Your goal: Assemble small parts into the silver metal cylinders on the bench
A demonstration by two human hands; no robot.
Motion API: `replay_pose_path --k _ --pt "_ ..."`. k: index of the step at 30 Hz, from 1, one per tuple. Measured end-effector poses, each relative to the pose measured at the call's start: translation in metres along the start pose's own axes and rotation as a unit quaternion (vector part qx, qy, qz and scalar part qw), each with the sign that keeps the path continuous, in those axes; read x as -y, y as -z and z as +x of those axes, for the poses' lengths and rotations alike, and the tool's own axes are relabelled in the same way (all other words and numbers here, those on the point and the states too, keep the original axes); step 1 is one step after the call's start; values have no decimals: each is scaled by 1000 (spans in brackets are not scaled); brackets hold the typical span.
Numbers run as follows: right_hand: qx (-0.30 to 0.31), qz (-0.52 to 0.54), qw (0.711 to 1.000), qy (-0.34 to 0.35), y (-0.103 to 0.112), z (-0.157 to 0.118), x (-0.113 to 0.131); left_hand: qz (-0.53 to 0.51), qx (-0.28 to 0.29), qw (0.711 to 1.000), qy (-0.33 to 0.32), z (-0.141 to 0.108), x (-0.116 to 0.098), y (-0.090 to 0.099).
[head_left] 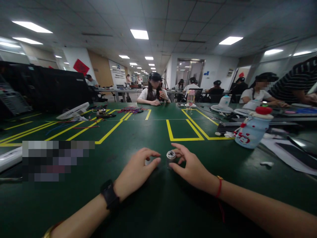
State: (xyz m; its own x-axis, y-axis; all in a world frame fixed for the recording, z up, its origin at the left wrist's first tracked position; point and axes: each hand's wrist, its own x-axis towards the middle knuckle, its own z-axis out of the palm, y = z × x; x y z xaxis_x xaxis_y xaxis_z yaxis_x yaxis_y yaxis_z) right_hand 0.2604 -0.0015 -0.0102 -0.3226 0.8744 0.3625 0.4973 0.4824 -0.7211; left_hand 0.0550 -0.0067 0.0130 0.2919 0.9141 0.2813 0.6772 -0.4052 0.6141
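Observation:
A small silver metal cylinder, which looks like a small motor, stands upright on the green table. Its round top has a raised centre and dark holes. Just to its left is my left hand, thumb and fingers apart and not touching it. My right hand curves around the cylinder's right side, fingers spread, with the thumb tip close to its lower edge. Whether that thumb touches the metal I cannot tell.
Yellow tape marks the table. A light blue bottle with a red top, an earbud-like white piece and a phone are at right. Bundled wires lie farther back. A person sits opposite.

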Motion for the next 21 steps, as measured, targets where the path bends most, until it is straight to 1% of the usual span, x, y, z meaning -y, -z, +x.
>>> replay_pose_path --k 3,5,7,9,10,13,15,18,19,21 --pt "-4 31 999 -15 -1 -2 -4 -14 -20 999 -47 16 -21 -11" --pt "2 40 999 -26 0 -2 -4 -19 -39 997 -64 24 -29 -15" --pt "-1 32 999 -33 1 -3 -3 -29 -64 995 -65 27 -29 -15" --pt "-10 9 999 -31 4 -4 -4 -35 -71 995 -57 25 -23 -14" --pt "-13 -2 1000 -27 5 -5 -4 -30 -61 996 -51 23 -18 -14" --pt "-14 -24 1000 -12 6 -7 -4 23 6 999 -41 14 -4 -19" --pt "-14 -37 999 -5 6 -8 -4 63 40 996 -39 10 2 -25" --pt "-41 -63 997 -7 13 -10 -6 71 60 995 -37 9 5 -27" --pt "-57 -76 995 -11 20 -12 -8 60 60 996 -32 9 6 -24" --pt "-97 -113 989 -20 39 -18 -18 34 53 998 -15 8 10 -15"
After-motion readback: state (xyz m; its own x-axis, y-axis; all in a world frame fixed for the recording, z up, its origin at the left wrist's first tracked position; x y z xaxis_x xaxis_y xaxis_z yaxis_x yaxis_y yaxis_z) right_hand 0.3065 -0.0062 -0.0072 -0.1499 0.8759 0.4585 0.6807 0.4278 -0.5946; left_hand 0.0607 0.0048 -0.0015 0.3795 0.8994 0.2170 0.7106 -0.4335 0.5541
